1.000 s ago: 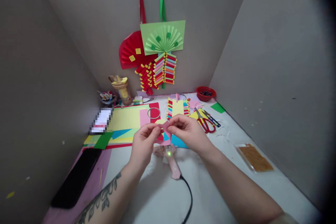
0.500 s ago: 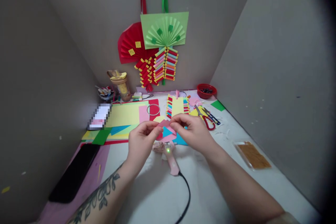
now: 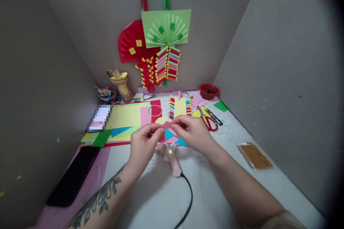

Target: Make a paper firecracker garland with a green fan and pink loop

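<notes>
My left hand (image 3: 146, 139) and my right hand (image 3: 192, 130) are raised close together over the table's middle. Between their pinched fingertips is a small dark pink paper piece (image 3: 167, 124), partly hidden by the fingers. Just below it lie a blue paper triangle (image 3: 169, 134) and pink paper. A pale pink glue gun (image 3: 174, 164) with a small green light rests on the white table, its black cord running toward me. Beyond my hands is a yellow paper panel (image 3: 180, 106) edged with coloured paper rolls.
Paper sheets (image 3: 126, 116), a phone (image 3: 100, 118) and a black case (image 3: 73, 177) lie left. Red-handled scissors (image 3: 211, 124), a red bowl (image 3: 209, 91) and a brown packet (image 3: 255, 155) are right. Paper fans (image 3: 168, 30) hang on the back wall.
The whole view has shifted slightly. My fingertips are a little closer together, and less of the dark pink paper shows between them.
</notes>
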Motion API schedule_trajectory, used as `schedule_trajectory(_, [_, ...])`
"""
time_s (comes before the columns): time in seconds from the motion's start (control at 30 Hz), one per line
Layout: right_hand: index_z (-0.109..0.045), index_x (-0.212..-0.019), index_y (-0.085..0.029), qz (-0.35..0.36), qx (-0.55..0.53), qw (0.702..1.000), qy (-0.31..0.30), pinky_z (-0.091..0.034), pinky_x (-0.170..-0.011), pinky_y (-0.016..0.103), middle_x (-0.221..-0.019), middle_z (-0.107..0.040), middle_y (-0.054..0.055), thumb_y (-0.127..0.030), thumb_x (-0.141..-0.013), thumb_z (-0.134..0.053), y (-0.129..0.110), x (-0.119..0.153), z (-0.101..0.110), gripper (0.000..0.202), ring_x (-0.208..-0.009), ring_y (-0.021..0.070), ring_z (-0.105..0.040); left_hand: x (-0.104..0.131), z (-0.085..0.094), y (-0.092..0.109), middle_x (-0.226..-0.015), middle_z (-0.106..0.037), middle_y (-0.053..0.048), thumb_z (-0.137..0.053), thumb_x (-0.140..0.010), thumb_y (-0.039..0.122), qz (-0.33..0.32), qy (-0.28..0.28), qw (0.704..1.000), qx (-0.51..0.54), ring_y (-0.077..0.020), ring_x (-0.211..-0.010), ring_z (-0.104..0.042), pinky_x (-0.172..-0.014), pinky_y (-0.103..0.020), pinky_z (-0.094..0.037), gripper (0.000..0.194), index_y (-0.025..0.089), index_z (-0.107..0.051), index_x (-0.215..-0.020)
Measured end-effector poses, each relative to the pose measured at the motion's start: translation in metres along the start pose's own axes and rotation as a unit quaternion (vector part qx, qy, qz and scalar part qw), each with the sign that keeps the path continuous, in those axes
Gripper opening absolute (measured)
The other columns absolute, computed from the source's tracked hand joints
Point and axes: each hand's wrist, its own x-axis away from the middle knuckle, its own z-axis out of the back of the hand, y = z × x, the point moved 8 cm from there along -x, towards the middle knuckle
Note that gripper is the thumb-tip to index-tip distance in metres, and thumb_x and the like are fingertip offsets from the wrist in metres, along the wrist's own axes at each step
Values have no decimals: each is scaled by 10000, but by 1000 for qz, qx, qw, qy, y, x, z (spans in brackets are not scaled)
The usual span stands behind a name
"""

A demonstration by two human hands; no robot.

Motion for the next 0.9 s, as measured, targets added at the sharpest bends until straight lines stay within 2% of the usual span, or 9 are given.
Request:
schedule_trajectory(0.4, [-618, -674, -186, -3, -8, 1000, -7, -387, -547, 214, -604, -614, -15, -169, -765, -537, 3, -1, -1, 123, -583, 115, -543, 1, -2, 7, -682, -671, -19, -623, -773, 339, -60, -10, 998, -29, -124, -589, -592, -546, -208, -460, 178, 175, -687, -751])
schedule_trajectory(0.73, [-622, -680, -179, -19, -40, 999, -21, -399, -560, 209, -579, -599, -32, -156, -754, -547, 4, -1, -3, 108, -543, 93, -530, 2, -5, 3, -704, -655, -23, -613, -778, 326, -34, -20, 999, 7, -127, -632, -594, -570, -207, -475, 176, 161, -661, -740])
schedule_trajectory(0.9, [-615, -786, -176, -46, -117, 992, -21, -425, -556, 213, -673, -628, -11, -196, -763, -571, 9, 0, -5, 54, -586, 103, -559, 3, -4, 5, -682, -648, -19, -618, -771, 312, -33, -9, 999, 22, -123, -612, -591, -567, -209, -480, 166, 159, -653, -716])
